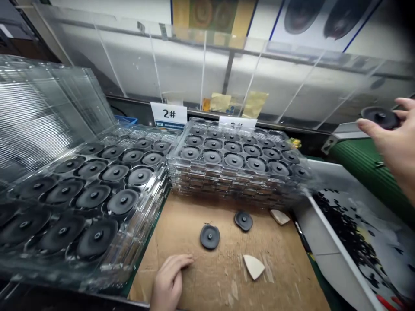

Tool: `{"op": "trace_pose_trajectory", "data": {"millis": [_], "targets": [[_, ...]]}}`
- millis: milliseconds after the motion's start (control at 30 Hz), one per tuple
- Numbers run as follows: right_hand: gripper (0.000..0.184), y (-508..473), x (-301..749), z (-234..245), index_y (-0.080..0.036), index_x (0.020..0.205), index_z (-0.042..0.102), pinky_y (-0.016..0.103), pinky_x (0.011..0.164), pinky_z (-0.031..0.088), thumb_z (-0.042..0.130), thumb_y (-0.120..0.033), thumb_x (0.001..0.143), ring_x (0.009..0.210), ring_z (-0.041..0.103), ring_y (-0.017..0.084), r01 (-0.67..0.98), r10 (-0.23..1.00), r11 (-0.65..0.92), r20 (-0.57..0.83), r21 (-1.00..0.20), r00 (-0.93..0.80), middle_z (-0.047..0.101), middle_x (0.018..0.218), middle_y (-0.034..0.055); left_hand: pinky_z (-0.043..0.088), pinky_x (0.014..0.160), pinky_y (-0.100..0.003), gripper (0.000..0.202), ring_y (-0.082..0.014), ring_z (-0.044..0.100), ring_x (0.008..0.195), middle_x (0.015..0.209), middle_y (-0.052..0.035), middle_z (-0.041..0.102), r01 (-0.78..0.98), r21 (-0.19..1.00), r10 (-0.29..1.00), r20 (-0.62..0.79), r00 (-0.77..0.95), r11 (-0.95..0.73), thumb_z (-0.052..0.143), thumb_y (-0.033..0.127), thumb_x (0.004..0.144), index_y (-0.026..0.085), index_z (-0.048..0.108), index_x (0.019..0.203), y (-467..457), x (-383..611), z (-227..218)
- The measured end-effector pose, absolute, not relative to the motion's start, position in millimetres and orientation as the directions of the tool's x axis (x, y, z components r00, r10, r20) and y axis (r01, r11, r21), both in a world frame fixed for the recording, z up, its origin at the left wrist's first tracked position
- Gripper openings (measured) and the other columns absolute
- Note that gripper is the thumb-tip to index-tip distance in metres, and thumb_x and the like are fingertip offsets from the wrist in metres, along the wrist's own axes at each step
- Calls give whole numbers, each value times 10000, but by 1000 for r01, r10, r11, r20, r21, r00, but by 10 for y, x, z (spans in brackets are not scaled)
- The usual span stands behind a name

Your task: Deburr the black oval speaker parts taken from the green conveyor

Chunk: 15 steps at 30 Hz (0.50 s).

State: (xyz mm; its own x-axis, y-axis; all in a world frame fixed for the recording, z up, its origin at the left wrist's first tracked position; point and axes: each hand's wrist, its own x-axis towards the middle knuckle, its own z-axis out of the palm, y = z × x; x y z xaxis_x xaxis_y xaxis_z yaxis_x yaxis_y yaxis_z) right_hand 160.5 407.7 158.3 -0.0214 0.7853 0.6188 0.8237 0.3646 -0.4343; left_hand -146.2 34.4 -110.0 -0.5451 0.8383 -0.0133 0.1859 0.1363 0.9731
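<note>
My right hand [394, 140] is raised at the far right, pinching a black rubber disc [380, 117] with a small central stud between thumb and fingers. Below and to the left, my left hand [170, 278] rests on a cardboard sheet [191, 207], its fingers extended to the right and holding nothing. Just beyond its fingertips lies a similar disc [209, 237]. Farther back on the cardboard is another disc [243, 221]. Two pale wedge-shaped pieces lie there too, the nearer wedge [253, 266] and the farther wedge [280, 217].
Stacked clear plastic trays filled with discs stand at left [129, 242] and at the back [227, 175]. A clear ribbed lid [48, 116] stands up behind the left stack. On the right are a white bin [333, 255] with small black bits and a green belt [359, 157].
</note>
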Motion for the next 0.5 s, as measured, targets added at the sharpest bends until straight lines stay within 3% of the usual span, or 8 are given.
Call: {"op": "trace_pose_trajectory", "data": {"millis": [100,133,167,233,300,400,500], "targets": [[798,3487,1347,1424,-357,1216,561,489,875,470,597,-795,550,1030,598,348,730,824,557,374,-397,-425,646,1136,37,557,772,-349,254,-241,678,894,996,-94,729,30,975,793,-161,-588,220,493,281,829,219,727,906,347,-1319,-958],[758,3221,1278,1312,-373,1178,595,449,892,489,652,-759,528,1023,612,324,666,767,640,269,-383,-583,658,1132,7,565,734,-341,288,-235,679,893,1042,-101,715,-48,972,787,-215,-579,231,468,337,861,220,701,982,348,-1224,-900],[714,2938,1221,1170,-348,1289,511,434,908,500,628,-673,664,1068,599,309,516,592,791,201,-330,-780,624,1213,26,559,757,-339,303,-227,678,903,1054,-98,709,-147,960,800,-278,-531,237,478,389,866,224,686,1012,352,-1110,-841],[617,2383,1149,810,-278,1393,393,357,888,534,585,-421,824,1096,595,261,272,312,928,129,-255,-941,592,1264,65,513,852,-355,372,-236,665,952,1017,-103,715,-570,786,874,-430,-226,239,606,488,773,225,687,1023,371,-849,-734],[586,1922,1132,392,-209,1387,408,331,861,544,506,-455,865,1051,620,255,82,159,954,256,-288,-954,636,1194,101,488,863,-392,608,-271,657,968,1023,-113,706,-783,511,908,-389,157,354,736,535,604,237,643,1126,406,-607,-672],[530,1447,1183,-188,-228,1432,311,291,899,511,400,-405,940,1054,625,203,104,235,900,271,-423,-934,652,1173,88,425,941,-435,619,-311,601,1073,1055,-120,679,-827,312,875,-295,384,468,806,406,575,180,633,1125,449,-401,-672],[517,1143,1228,-538,-284,1457,210,277,922,490,359,-351,966,1073,616,162,202,350,837,215,-509,-912,649,1182,60,464,906,-471,423,-266,593,1061,1138,-100,635,-822,194,827,-317,464,536,681,345,757,167,591,1129,401,-416,-721]]}}
